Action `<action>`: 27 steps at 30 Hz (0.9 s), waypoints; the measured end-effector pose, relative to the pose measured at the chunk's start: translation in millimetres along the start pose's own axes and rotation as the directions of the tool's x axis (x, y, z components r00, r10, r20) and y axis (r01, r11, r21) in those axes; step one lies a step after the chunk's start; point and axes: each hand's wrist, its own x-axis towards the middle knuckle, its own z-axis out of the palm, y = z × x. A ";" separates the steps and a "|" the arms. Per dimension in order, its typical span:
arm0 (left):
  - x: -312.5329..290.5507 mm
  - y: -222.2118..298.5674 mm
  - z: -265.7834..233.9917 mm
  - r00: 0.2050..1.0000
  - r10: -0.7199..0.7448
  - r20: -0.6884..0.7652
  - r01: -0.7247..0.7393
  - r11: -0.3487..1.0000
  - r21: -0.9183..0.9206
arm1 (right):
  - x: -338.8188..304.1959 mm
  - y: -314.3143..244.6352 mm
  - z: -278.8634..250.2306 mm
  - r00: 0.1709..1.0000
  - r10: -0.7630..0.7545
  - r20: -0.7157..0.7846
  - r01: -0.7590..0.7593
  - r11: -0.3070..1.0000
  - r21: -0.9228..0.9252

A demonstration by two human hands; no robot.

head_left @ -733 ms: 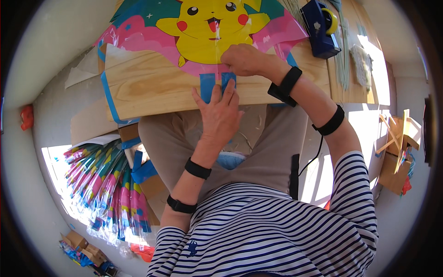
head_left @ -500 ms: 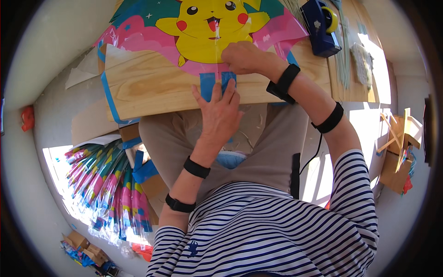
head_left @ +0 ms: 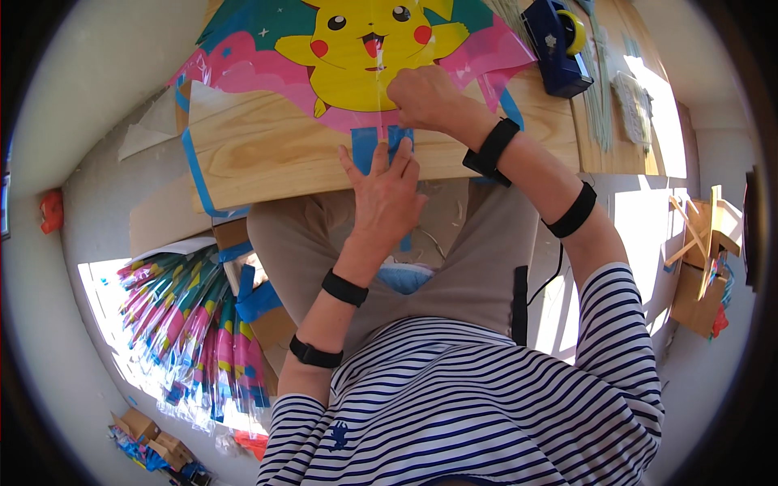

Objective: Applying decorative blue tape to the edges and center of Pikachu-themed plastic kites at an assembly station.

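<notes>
A thin plastic kite sail (head_left: pixel 356 73), printed with a yellow cartoon figure on pink and green, lies flat on the wooden table. Two blue strips (head_left: pixel 364 147) hang from its lower tip toward the table's near edge. My left hand (head_left: pixel 385 190) is open, its fingers spread, with the fingertips pressing on the strips. Just above and to the right, my right hand (head_left: pixel 425 99) is closed in a fist over the sail's lower middle, by the centre line. Whatever its fingers hold is hidden from view.
A dark blue tape dispenser (head_left: pixel 557 49) with yellow tape stands at the table's right. Beyond it lie thin pale rods (head_left: pixel 600 97) and a clear bag (head_left: pixel 633 108). Blue tape (head_left: pixel 192 166) edges the table's left. Many folded kite sails (head_left: pixel 190 320) fan out at lower left.
My right fist has shifted very slightly up and to the left on the sail. My left hand keeps its place on the blue strips; the whole view has drifted a little.
</notes>
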 end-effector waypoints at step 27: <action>-12.6 2.1 13.1 0.998 0.021 -0.060 -0.015 0.995 0.097 | -26.6 -11.3 21.4 0.841 0.529 0.114 -0.530 0.763 0.371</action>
